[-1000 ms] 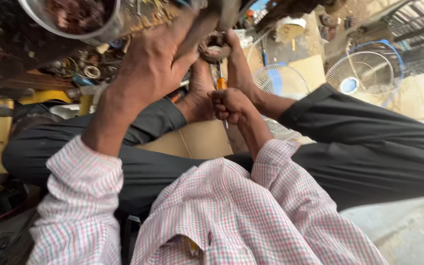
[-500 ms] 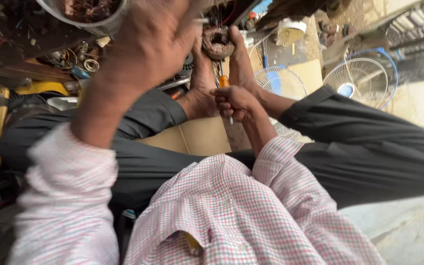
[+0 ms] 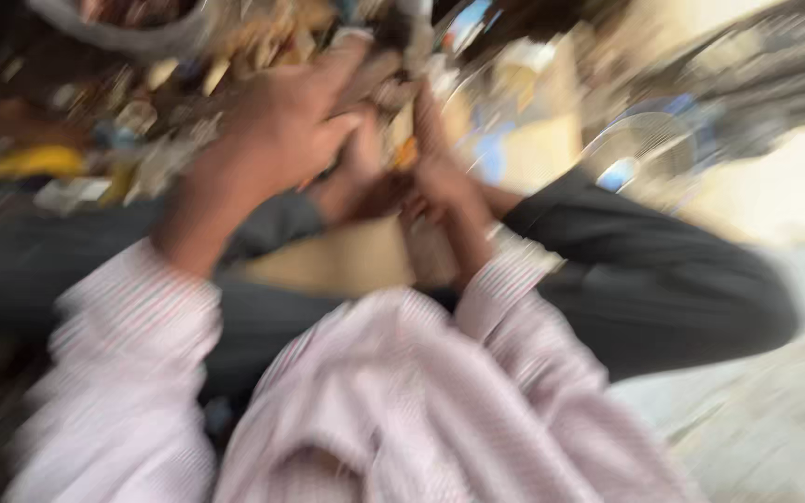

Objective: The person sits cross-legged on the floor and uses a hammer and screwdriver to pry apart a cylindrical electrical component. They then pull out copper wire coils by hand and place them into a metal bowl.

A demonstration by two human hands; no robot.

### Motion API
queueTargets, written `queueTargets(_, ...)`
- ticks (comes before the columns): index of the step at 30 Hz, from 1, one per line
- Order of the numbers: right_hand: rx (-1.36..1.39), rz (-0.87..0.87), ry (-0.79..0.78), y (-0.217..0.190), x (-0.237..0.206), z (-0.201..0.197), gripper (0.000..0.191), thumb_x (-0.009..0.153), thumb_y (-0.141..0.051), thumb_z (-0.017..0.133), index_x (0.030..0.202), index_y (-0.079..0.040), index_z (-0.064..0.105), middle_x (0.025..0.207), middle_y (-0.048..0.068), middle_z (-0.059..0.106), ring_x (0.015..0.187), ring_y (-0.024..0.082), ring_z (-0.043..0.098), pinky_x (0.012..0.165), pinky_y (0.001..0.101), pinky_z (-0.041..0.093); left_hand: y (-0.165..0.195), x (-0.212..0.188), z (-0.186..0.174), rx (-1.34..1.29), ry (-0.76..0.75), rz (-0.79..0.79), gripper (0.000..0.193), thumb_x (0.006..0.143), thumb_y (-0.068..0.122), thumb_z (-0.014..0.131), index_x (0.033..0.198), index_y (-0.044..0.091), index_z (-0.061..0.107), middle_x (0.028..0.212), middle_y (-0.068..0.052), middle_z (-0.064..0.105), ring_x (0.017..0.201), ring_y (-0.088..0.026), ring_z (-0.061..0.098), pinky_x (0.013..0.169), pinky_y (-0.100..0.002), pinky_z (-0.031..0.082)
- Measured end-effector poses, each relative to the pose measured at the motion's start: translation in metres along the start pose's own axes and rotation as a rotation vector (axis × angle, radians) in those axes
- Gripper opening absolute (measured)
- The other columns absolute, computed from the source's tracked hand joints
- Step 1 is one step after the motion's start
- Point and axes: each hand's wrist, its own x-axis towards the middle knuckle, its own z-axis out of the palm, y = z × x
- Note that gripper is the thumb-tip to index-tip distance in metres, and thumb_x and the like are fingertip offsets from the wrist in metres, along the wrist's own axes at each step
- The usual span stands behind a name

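Cluttered metal parts [image 3: 156,140] are filling the blurred ground at the top of the view, with a round fan guard [image 3: 640,154] lying off to the right on pale floor. Everything is smeared by motion, so small detail cannot be told.

At the middle, a small orange-handled tool [image 3: 407,154] is showing as a bright streak just above the right hand [image 3: 444,191], which is curling into a fist around it, fingers folded in. What the tip of the tool is touching cannot be made out. A bare foot [image 3: 361,182] is pressing in just left of that fist, touching or nearly touching it.

Higher and to the left, the left hand [image 3: 286,130] is reaching up with its back to the camera, fingers bent over a greyish part [image 3: 379,74] near the top edge; whether it is gripping that part or only resting on it cannot be told.

Outward from the hands, checked pink shirt sleeves [image 3: 132,363] are running down to the bottom, and dark trouser legs [image 3: 663,270] are crossing behind them. A tan cardboard piece [image 3: 328,265] is lying between the legs.
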Motion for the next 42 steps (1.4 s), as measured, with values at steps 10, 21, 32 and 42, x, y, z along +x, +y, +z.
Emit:
queueTargets(10,0.074,-0.001,-0.180,0.008,0.004,0.003,0.005,0.103,-0.009,0.054,0.102,-0.008,0.059,0.075,-0.005,0.043,0.057,0.008,0.037,0.046,0.0244,0.028,-0.017,-0.008,0.054,-0.061,-0.081,-0.057,0.062,0.098,0.014,0.067,0.155,0.013,0.043,0.117,-0.025,0.072,0.107,-0.040,0.070,0.094,-0.049,0.056)
queueTargets(21,-0.105,0.004,0.277,0.001,0.003,0.007,0.023,0.097,-0.017,0.067,0.078,-0.012,0.054,0.059,-0.004,0.043,0.044,0.010,0.038,0.038,0.0278,0.028,-0.003,-0.009,-0.017,-0.135,0.183,0.109,0.045,0.109,0.020,0.070,0.145,-0.001,0.054,0.080,-0.017,0.067,0.071,-0.031,0.070,0.066,-0.044,0.056)
queueTargets(32,-0.316,-0.056,0.379,-0.001,-0.003,0.026,0.023,0.096,-0.016,0.064,0.076,-0.007,0.057,0.057,0.000,0.045,0.042,0.014,0.039,0.038,0.0307,0.030,0.022,0.012,-0.038,-0.085,-0.138,-0.017,0.060,0.097,0.019,0.071,0.150,0.004,0.049,0.096,-0.023,0.070,0.077,-0.040,0.069,0.067,-0.048,0.056)
queueTargets(42,-0.639,-0.200,0.356,0.007,0.002,0.012,0.021,0.097,-0.013,0.058,0.077,-0.011,0.063,0.063,-0.002,0.060,0.050,0.010,0.054,0.042,0.0282,0.041,0.006,-0.009,0.056,-0.148,-0.303,-0.240,0.063,0.090,0.019,0.075,0.146,0.006,0.048,0.096,-0.032,0.068,0.091,-0.050,0.067,0.085,-0.058,0.050)
